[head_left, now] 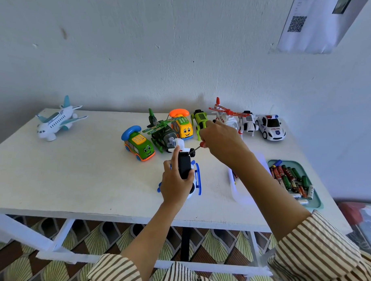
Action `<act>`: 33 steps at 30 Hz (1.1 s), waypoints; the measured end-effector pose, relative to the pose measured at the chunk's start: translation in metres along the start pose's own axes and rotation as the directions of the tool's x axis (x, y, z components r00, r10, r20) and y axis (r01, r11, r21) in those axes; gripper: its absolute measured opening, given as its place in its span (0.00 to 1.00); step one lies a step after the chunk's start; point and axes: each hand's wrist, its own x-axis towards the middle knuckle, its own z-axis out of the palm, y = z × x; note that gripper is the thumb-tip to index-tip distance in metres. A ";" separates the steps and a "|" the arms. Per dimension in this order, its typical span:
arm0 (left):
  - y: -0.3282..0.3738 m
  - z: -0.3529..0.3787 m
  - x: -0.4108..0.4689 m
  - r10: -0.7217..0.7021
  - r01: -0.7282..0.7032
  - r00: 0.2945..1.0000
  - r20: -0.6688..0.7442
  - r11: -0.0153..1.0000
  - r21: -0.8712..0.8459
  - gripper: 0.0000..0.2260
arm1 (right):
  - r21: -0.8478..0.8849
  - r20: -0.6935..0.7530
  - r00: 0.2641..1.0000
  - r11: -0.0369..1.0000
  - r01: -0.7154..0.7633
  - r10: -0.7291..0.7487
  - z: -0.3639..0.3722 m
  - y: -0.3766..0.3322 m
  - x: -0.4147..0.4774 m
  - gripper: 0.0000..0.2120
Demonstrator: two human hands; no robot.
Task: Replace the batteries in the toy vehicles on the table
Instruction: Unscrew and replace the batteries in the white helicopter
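Right now your left grip is wrapping around a white-and-blue toy helicopter. Fingers and thumb are clamping its body, and the index finger is stretching forward along the black underside. You are holding the toy belly-up over the near middle of the tabletop, most likely so the battery cover is facing you. Whether its tail end is touching the surface is not clear.

Your right grip is closing round the red handle of a screwdriver. It is angling the thin shaft down and to the left, so the tip is meeting the front end of that black underside, beside a small black wheel. That suggests you are working on a cover screw, though the screw is too small to make out. Your right palm is hiding most of the handle.

To the right, a teal tray is holding loose batteries, within easy reach of your right grip. Between tray and toy, a pale container is lying partly hidden under your right forearm, and its contents are hard to read.

Behind your grips, a row of other toy vehicles is waiting near the wall, some partly blocked by your right grip. A toy plane is standing apart at the far left corner.
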 end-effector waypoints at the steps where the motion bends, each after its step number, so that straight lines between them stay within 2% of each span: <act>1: 0.000 0.000 0.000 0.000 0.000 1.000 0.001 1.000 0.000 0.33 | -0.040 0.011 1.000 0.999 -0.010 0.011 -0.002 0.000 0.001 0.08; 4: 0.000 0.000 0.000 -0.003 0.003 1.000 0.000 1.000 0.001 0.33 | -0.124 0.018 1.000 0.992 -0.014 0.016 0.002 -0.001 0.001 0.10; 7: 0.000 0.000 0.000 -0.009 0.009 1.000 0.000 1.000 -0.005 0.33 | -0.045 0.051 0.999 0.999 -0.005 0.007 0.005 -0.001 0.002 0.08; 10: -0.001 0.000 0.000 -0.011 0.011 1.000 -0.003 1.000 -0.007 0.33 | -0.035 0.020 0.996 0.996 0.085 -0.084 0.007 0.003 0.002 0.17; 11: -0.002 0.000 0.000 -0.009 0.009 1.000 -0.002 1.000 -0.004 0.33 | -0.043 0.007 0.994 0.993 0.108 -0.108 0.008 0.005 0.001 0.17; 15: -0.002 0.001 0.000 0.001 -0.001 1.000 0.001 1.000 0.004 0.33 | 0.086 -0.028 0.998 0.995 0.056 -0.054 0.003 0.004 0.001 0.10; 21: -0.002 0.001 0.001 0.004 -0.004 1.000 -0.001 1.000 0.001 0.33 | 0.024 -0.001 0.999 0.999 0.041 -0.041 0.004 0.002 0.007 0.16; 24: -0.002 0.000 0.001 0.004 -0.004 1.000 -0.003 1.000 -0.014 0.34 | 0.065 -0.007 1.000 0.997 0.027 -0.027 0.007 0.001 0.006 0.15; 29: -0.002 -0.002 0.000 0.014 -0.014 1.000 0.004 0.999 -0.040 0.33 | 0.274 0.063 0.990 0.951 -0.141 0.129 0.009 0.015 -0.003 0.13; 31: -0.002 -0.003 0.000 0.007 -0.007 1.000 0.001 0.998 -0.062 0.33 | 0.432 -0.025 0.971 0.879 -0.203 0.237 0.018 0.023 -0.008 0.09; 33: -0.003 -0.003 0.000 0.011 -0.011 1.000 -0.004 0.997 -0.072 0.34 | 0.554 -0.161 0.916 0.802 -0.224 0.367 0.033 0.028 -0.015 0.07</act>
